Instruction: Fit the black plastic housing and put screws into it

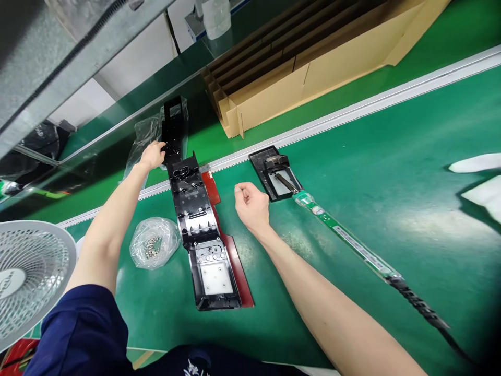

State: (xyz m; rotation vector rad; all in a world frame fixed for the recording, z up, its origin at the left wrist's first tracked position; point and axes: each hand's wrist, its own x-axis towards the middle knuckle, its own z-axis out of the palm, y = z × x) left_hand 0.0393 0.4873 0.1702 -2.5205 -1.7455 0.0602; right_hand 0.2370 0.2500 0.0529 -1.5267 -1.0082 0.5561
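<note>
Left hand reaches far, fingers closing on black part atop plastic bag, apparently picking it. Right hand loosely curled, empty, resting on bench beside long black frame.

**Bare Forearms, Dark Blue Sleeve**

Both arms are bare from the elbow down, with no gloves, no watch, no rings or bands that I can see. The left hand and the right hand are uncovered too. A short sleeve in dark navy blue covers the left upper arm, its hem ending above the elbow; the cloth looks plain and smooth. At the bottom edge, the chest of the same dark shirt shows a small white printed mark, too cut off to read. The right sleeve is out of sight.
</note>
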